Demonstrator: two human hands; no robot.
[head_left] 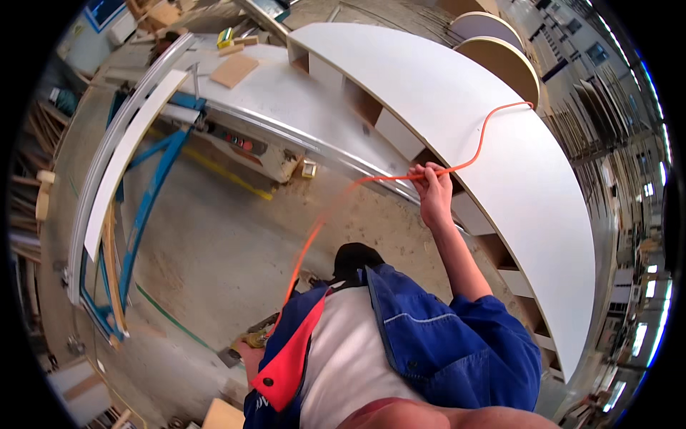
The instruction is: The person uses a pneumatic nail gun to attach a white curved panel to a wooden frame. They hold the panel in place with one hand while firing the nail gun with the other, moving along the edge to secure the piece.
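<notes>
Blue work cloth fills the bottom of my feed: a jacket (436, 322) with pale stitching and a dark snap, hanging open over a soft white shirt (343, 332), one smooth red facing (296, 350) folded outward. From its right sleeve a bare forearm reaches up, and I see the right hand (434, 196) with thumb and fingertips pinched round a slim, glossy orange hose (480, 146). That hose snakes in an S over a broad white panel (522, 207), runs through the grip, then sags in a blurred curve toward the jacket's left side. Smooth and half-moon shaped (my fisheye lens surely exaggerates the bow), the panel tops a row of boxy compartments (363, 104) with brown inner walls. Down by the jacket's left edge, the left hand (250, 355) shows only in part, next to a dull metal tool (251, 336); I cannot tell how its fingers are set. Bright metal rail (307, 145) borders the pale tabletop (268, 93), where a flat tan board (234, 71) lies. Farther left I make out a blue metal frame (153, 189) and a long white strip (128, 168), above scuffed grey concrete (214, 250).
</notes>
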